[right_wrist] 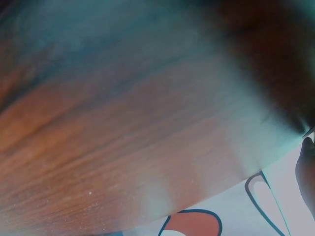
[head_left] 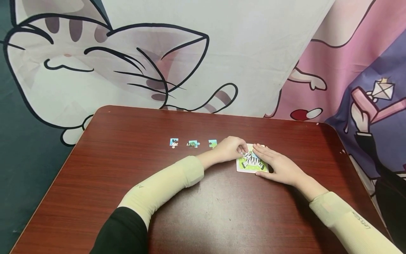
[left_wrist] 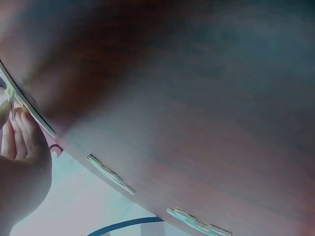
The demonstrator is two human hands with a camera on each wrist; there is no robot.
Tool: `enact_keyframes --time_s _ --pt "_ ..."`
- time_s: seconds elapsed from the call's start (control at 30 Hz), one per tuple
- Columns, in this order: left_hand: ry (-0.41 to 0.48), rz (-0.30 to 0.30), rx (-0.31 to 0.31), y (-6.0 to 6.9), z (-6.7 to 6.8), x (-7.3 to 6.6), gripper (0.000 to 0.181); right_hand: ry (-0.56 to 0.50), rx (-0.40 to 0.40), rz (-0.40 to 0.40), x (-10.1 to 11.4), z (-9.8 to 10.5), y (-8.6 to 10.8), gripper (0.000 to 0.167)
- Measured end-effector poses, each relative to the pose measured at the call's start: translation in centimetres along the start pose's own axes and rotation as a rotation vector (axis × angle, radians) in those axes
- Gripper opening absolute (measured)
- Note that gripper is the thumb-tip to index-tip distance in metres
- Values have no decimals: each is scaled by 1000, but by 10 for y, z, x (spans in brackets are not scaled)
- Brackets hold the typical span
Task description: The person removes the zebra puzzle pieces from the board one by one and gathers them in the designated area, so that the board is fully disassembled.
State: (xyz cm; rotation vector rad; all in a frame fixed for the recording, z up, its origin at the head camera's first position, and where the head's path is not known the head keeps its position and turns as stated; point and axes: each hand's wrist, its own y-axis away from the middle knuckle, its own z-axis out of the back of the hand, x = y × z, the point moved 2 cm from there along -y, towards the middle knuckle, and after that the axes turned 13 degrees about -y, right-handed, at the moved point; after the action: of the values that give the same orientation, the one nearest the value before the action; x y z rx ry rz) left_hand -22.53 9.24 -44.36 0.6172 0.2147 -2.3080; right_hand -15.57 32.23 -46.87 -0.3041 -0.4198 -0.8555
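Observation:
A small square puzzle board (head_left: 252,163) with a zebra picture lies on the brown table. The left hand (head_left: 231,148) has its curled fingers at the board's upper left; in the left wrist view the left hand (left_wrist: 23,152) pinches a thin puzzle piece (left_wrist: 12,105) at the board's edge. The right hand (head_left: 280,165) lies with straight fingers on the board's right side, thumb at the lower edge. At the right wrist view's right edge only a bit of the right hand (right_wrist: 307,169) shows.
Three loose puzzle pieces lie in a row left of the board: one (head_left: 173,142) farthest left, a middle one (head_left: 193,144) and one (head_left: 212,143) close to the left hand. The table's (head_left: 133,123) back edge runs along a cloth (head_left: 260,53) with cartoon pictures.

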Motion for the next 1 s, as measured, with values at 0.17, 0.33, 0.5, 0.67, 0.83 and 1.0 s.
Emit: enact_keyframes --time_s 0.17,0.33,0.5,0.67,0.83,1.0 --pt "29 -5 21 -1 -1 1 11 -1 5 -8 0 0 -1 85" --pt "45 -12 35 -3 -2 1 12 0 7 -10 0 0 -1 85" --pt "61 -16 44 -4 -3 2 11 -2 8 -15 0 0 -1 85" --pt "49 -27 63 -5 -5 3 9 3 9 -15 0 0 -1 85" --pt "34 -32 65 -4 -5 2 10 5 8 -4 0 0 0 85" --pt "-3 -32 45 -5 -6 1 10 9 3 -4 1 0 0 85"
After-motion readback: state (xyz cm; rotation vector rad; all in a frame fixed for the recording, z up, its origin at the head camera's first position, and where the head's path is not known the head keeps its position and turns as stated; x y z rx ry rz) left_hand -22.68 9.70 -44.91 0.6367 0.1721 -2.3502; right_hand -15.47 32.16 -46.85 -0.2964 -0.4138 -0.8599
